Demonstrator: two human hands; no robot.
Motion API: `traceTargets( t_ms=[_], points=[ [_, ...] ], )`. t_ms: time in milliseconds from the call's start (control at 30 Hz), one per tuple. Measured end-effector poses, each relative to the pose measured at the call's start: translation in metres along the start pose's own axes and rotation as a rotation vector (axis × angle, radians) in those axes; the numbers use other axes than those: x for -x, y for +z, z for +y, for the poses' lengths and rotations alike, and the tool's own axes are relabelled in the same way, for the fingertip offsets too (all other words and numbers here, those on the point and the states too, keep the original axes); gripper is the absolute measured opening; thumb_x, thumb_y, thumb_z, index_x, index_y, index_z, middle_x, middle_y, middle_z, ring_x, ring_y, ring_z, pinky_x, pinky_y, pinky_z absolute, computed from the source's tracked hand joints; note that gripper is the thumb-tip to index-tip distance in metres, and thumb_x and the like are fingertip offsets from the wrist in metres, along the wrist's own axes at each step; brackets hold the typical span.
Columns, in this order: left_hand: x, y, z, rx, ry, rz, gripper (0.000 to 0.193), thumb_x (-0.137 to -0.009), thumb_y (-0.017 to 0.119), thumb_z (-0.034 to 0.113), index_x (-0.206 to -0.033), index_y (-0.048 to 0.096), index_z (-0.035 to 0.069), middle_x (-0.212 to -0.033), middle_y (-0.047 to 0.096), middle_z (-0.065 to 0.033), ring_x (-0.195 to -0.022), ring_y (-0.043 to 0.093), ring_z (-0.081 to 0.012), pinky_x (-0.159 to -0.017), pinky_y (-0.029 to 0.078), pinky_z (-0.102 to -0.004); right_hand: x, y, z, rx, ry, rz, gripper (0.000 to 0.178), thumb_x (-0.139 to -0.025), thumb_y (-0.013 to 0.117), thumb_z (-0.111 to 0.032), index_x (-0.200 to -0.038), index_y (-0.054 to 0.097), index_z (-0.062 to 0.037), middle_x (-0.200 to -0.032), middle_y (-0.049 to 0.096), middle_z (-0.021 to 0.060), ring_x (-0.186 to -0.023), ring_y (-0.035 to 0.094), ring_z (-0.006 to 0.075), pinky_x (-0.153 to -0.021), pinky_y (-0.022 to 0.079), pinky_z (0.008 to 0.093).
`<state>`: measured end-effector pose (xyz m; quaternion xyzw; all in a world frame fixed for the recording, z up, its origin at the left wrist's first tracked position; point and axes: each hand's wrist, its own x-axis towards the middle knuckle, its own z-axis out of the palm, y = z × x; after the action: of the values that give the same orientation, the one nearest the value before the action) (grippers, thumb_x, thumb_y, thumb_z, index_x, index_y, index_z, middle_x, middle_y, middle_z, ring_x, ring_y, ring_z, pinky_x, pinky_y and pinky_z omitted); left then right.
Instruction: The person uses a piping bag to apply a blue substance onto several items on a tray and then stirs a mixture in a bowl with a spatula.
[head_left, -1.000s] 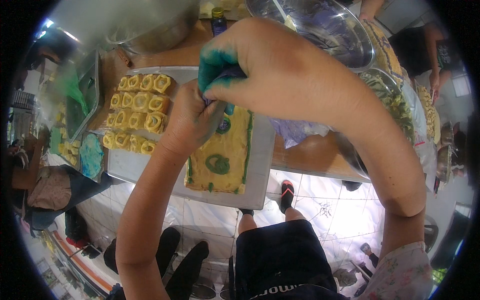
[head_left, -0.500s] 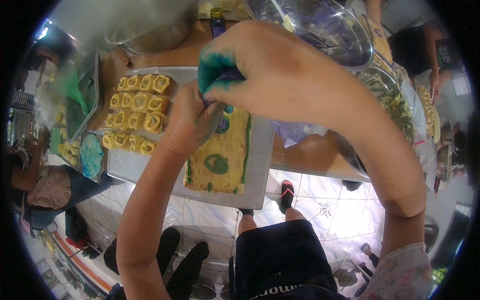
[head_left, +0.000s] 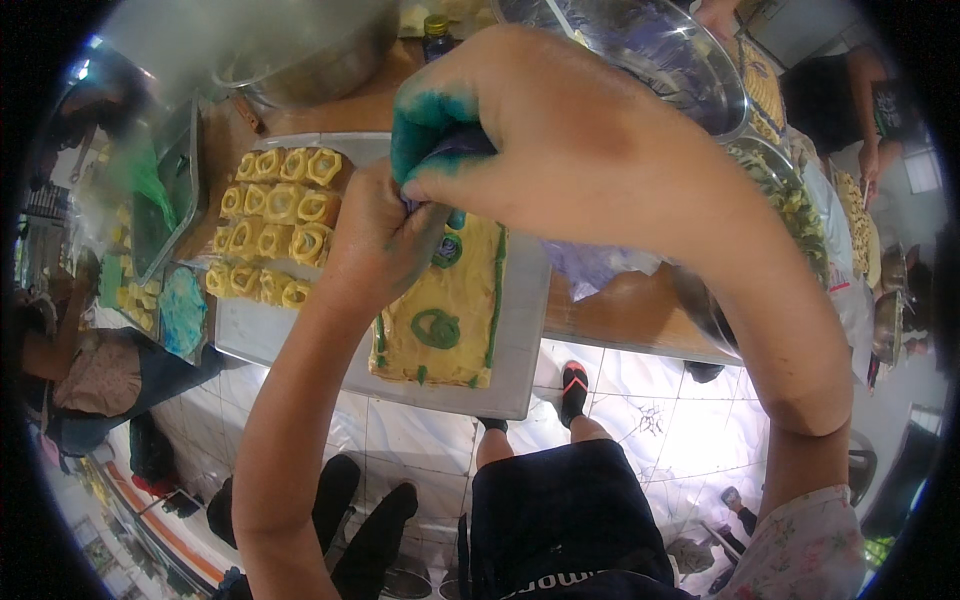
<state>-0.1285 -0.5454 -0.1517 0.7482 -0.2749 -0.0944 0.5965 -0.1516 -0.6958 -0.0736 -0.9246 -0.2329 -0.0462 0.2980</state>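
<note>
My right hand [head_left: 520, 120], its fingers stained teal, is closed round a piping bag with dark purple filling [head_left: 466, 142]. My left hand [head_left: 385, 235] is closed round the lower part of the same bag, just below the right. Both hands are over the far part of a rectangular yellow-iced cake [head_left: 460, 362] with green piped edges. On the cake are a green icing ring [head_left: 436, 328] and, farther up, a purple swirl ringed in green [head_left: 447, 250]. The bag's tip and the cake's far left part are hidden by my hands.
Small cakes with yellow piped rings [head_left: 285, 205] share the white board [head_left: 290, 338] at left. Beyond stand a metal pot [head_left: 310, 75], a small bottle [head_left: 436, 40] and a smeared steel bowl [head_left: 690, 75]. A purple-smeared plastic bag [head_left: 590, 265] lies at right. Other people work on both sides.
My right hand has shifted very slightly up and left, still gripping the bag. The left hand stays nearly in place. At top right, another person's hand has come further into view.
</note>
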Motion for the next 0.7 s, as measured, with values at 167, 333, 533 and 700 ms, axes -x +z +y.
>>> traceTargets(
  t_ms=[167,333,533,700],
  points=[
    [0.001,-0.002,0.005,0.019,-0.031,-0.011,0.006,-0.076,0.050,0.002,-0.076,0.051,-0.004,-0.062,0.052,-0.0044,-0.059,0.044,-0.0065,-0.052,0.040,-0.0242,0.001,0.000,0.000,0.015,-0.014,-0.041,0.021,-0.068,0.053,-0.013,-0.084,0.055,0.0008,-0.085,0.055,0.0181,-0.083,0.057,0.0304,-0.073,0.045,0.0381],
    [-0.004,-0.004,0.021,-0.156,0.015,0.038,0.009,-0.076,0.052,0.006,-0.073,0.052,-0.003,-0.060,0.052,-0.0045,-0.055,0.047,-0.0094,-0.050,0.039,-0.0249,0.006,-0.006,0.001,-0.011,-0.099,0.179,0.013,-0.066,0.062,-0.010,-0.073,0.059,0.0002,-0.065,0.057,0.0133,-0.059,0.057,0.0220,-0.057,0.045,0.0301],
    [0.001,-0.007,0.057,-0.102,0.011,0.056,0.010,-0.076,0.055,0.008,-0.074,0.053,-0.002,-0.062,0.055,-0.0065,-0.055,0.049,-0.0113,-0.051,0.040,-0.0257,0.022,-0.026,-0.006,-0.054,-0.115,0.140,0.012,-0.065,0.062,-0.010,-0.072,0.059,-0.0003,-0.064,0.056,0.0129,-0.058,0.056,0.0221,-0.056,0.043,0.0305],
    [0.023,-0.003,0.059,-0.078,0.233,0.068,0.012,-0.075,0.056,0.009,-0.077,0.054,-0.002,-0.066,0.057,-0.0088,-0.058,0.051,-0.0127,-0.054,0.042,-0.0261,0.029,-0.028,-0.026,-0.070,-0.183,0.085,0.011,-0.065,0.061,-0.010,-0.071,0.058,-0.0008,-0.063,0.054,0.0125,-0.057,0.055,0.0223,-0.054,0.042,0.0308]
  ],
)
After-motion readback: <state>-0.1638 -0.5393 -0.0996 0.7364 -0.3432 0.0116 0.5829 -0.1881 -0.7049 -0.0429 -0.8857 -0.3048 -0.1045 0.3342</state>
